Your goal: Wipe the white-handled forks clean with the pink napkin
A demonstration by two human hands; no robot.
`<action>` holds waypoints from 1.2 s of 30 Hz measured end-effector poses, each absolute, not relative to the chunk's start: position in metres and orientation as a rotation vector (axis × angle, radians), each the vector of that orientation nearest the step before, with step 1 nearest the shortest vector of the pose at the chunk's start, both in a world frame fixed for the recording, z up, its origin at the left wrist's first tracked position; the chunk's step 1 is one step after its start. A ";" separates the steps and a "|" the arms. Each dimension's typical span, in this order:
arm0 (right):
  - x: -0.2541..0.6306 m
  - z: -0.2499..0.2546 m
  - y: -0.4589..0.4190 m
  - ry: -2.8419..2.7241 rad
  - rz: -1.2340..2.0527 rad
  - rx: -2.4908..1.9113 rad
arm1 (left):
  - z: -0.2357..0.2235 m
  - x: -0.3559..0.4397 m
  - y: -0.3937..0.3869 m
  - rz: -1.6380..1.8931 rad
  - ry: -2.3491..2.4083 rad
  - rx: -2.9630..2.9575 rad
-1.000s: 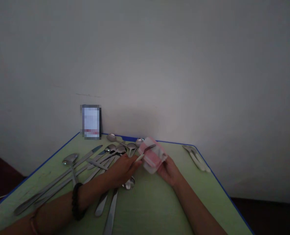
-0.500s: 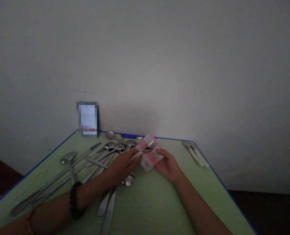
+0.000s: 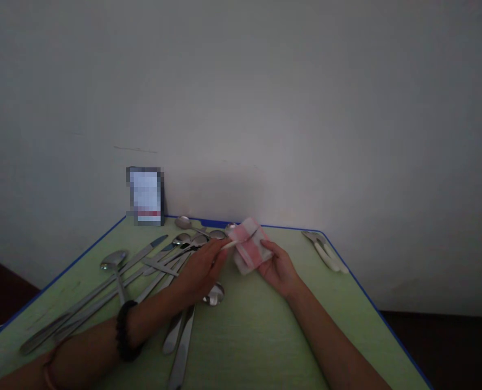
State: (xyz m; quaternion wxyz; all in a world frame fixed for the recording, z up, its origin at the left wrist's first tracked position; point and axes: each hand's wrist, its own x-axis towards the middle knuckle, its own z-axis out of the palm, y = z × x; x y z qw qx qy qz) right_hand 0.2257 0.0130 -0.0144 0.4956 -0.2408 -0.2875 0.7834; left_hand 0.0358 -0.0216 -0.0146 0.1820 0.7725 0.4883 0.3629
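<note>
My left hand is closed on the pale handle of a fork, now seen nearly edge-on. The fork's head lies over a folded pink-and-white cloth. My right hand grips that cloth by its right side, thumb on top and fingers beneath. Metal spoons and long-handled knives are spread under and beside my left forearm. One spoon head shows just below my left hand, its handle partly hidden.
At the table's right edge lie a few white-handled utensils, side by side. A device with a lit, blurred screen leans on the wall at the back left. Blue trim edges the green tabletop.
The fork has turned in my left hand, from tines showing face-up to nearly edge-on. My right hand still holds the cloth, which has shifted only slightly.
</note>
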 end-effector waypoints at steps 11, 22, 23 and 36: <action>0.225 -0.012 0.012 -0.643 1.889 -0.629 | -0.021 0.036 -0.019 1.057 1.378 2.257; 0.227 -0.016 0.012 -0.744 1.911 -0.566 | -0.012 0.036 -0.021 0.989 1.400 2.112; 0.227 -0.016 0.011 -0.763 1.921 -0.568 | -0.012 0.035 -0.021 0.993 1.389 2.115; 0.228 -0.015 0.015 -0.787 1.724 -0.533 | -0.012 0.035 -0.022 0.955 1.297 2.247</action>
